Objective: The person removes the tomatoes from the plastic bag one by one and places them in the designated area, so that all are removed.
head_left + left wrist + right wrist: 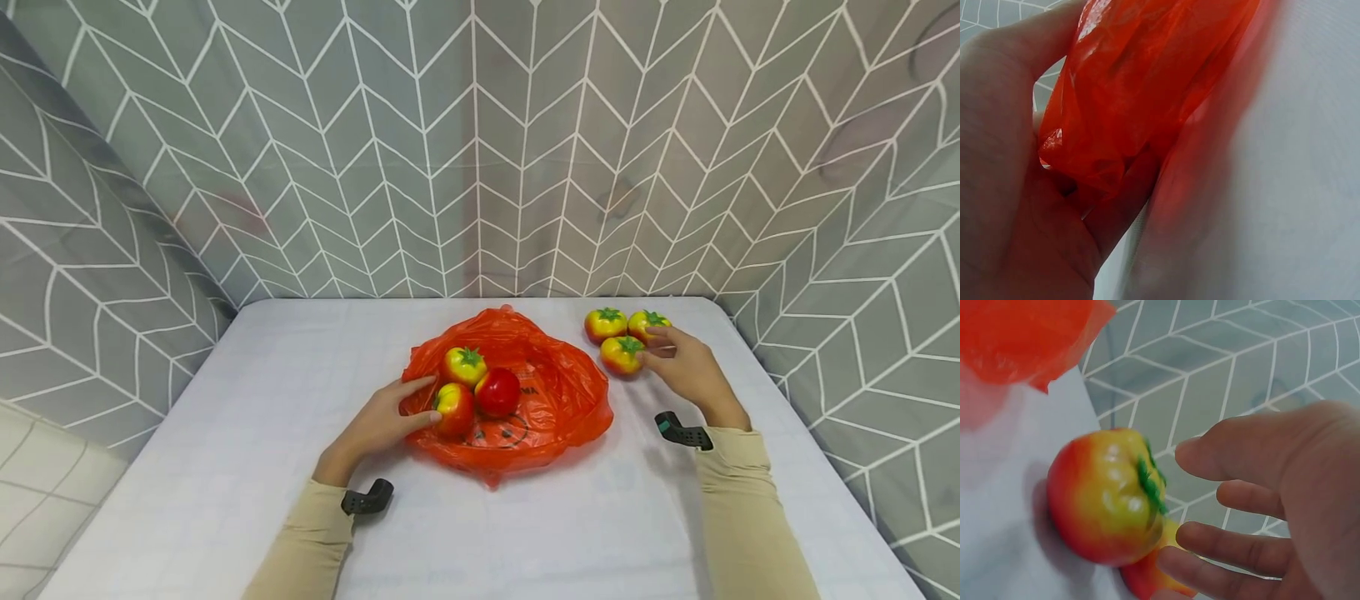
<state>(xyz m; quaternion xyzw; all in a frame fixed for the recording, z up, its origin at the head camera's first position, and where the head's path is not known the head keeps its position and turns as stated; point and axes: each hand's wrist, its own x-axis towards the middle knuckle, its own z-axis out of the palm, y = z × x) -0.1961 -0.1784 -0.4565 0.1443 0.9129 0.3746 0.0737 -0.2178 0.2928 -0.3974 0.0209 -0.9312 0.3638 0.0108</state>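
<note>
A red plastic bag (558,400) lies spread with its mouth upward on the table. Inside its left part sit a yellow-red tomato (459,367), another tomato (454,410) and one showing its red underside (498,392). My left hand (386,414) holds the bag's left edge, thumb over the rim beside the nearest tomato; in the left wrist view the film (1141,81) lies between thumb and fingers. Reaching over the tomatoes outside the bag, my right hand (690,367) has spread fingers, close to the front tomato (621,357). That tomato (1107,497) appears apart from the fingertips in the right wrist view.
Behind the front tomato are two more, one at the left (605,325) and one at the right (647,323), near the back edge. A white cloth covers the table (300,350). A grey patterned curtain (480,167) hangs behind and at both sides.
</note>
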